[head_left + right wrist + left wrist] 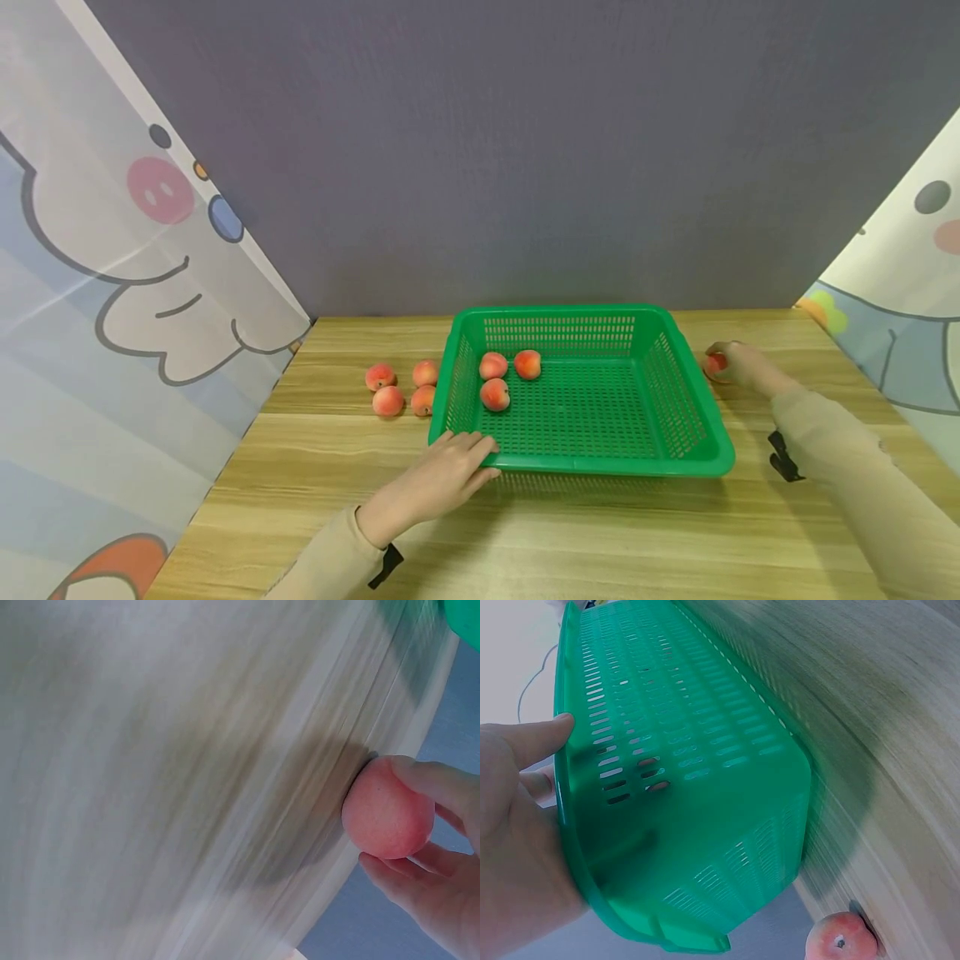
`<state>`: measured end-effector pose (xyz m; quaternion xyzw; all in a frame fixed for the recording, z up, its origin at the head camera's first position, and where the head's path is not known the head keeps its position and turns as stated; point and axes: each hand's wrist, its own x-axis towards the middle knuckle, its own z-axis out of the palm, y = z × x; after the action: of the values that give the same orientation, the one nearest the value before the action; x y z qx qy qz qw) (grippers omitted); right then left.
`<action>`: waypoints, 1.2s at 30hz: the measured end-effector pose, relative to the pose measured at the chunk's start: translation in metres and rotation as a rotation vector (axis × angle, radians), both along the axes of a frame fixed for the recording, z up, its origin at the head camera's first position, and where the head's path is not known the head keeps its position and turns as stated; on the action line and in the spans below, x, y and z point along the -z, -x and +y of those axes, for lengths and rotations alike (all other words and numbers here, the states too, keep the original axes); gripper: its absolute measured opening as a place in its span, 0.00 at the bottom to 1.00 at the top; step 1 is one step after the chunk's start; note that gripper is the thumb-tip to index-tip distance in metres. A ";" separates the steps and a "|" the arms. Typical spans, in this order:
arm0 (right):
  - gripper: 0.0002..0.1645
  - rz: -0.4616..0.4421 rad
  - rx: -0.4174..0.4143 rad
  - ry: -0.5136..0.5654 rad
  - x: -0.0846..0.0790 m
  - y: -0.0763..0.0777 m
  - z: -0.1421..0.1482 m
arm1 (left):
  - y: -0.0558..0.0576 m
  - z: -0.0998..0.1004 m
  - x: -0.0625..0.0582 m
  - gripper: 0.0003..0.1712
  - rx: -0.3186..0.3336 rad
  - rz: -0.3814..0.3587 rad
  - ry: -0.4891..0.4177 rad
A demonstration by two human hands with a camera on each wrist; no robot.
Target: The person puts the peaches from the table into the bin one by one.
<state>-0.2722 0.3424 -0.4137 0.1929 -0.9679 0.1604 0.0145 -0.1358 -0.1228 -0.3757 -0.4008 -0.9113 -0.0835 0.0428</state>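
A green plastic basket [573, 463] with slotted walls stands on the wooden table. Inside it, toward the left, lie three red-orange peaches [494, 394]. My left hand [442, 477] grips the rim at the near left corner; in the left wrist view the thumb [546, 739] lies on the outer side and the fingers go behind the rim. Off the basket's right side, my right hand [741, 367] holds another peach [388, 810] between thumb and fingers. That peach appears to touch the tabletop.
Several more peaches [387, 401] lie on the table left of the basket, two of them close to its wall. A grey panel [555, 167] rises behind the table [300, 492]. Cartoon-printed sheets [90, 275] hang at both sides.
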 end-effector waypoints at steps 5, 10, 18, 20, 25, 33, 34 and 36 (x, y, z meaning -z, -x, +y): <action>0.20 -0.013 0.018 0.013 -0.001 0.000 -0.001 | 0.000 0.000 0.000 0.12 -0.004 -0.008 0.005; 0.19 -0.012 0.030 0.005 -0.001 0.000 -0.003 | 0.000 0.000 0.000 0.12 0.004 -0.008 -0.004; 0.19 -0.013 0.063 -0.037 -0.003 0.000 -0.004 | 0.001 0.000 0.001 0.12 0.014 0.014 -0.013; 0.19 -0.016 0.067 -0.041 -0.002 0.000 -0.004 | 0.001 0.000 0.001 0.12 0.014 0.014 -0.013; 0.17 -0.011 0.066 -0.039 -0.002 -0.001 -0.005 | 0.002 0.000 0.002 0.12 0.016 0.020 -0.019; 0.16 0.019 0.050 -0.031 -0.004 -0.001 -0.006 | 0.001 0.000 0.001 0.12 0.015 0.026 -0.023; 0.16 0.014 0.049 -0.028 -0.004 -0.002 -0.005 | 0.001 0.000 0.000 0.12 0.014 0.022 -0.022; 0.16 0.001 0.047 -0.023 -0.005 -0.003 -0.005 | 0.001 0.000 0.000 0.12 0.013 0.018 -0.015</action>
<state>-0.2692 0.3377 -0.4087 0.1702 -0.9740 0.1489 0.0168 -0.1364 -0.1227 -0.3754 -0.4071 -0.9076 -0.0872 0.0536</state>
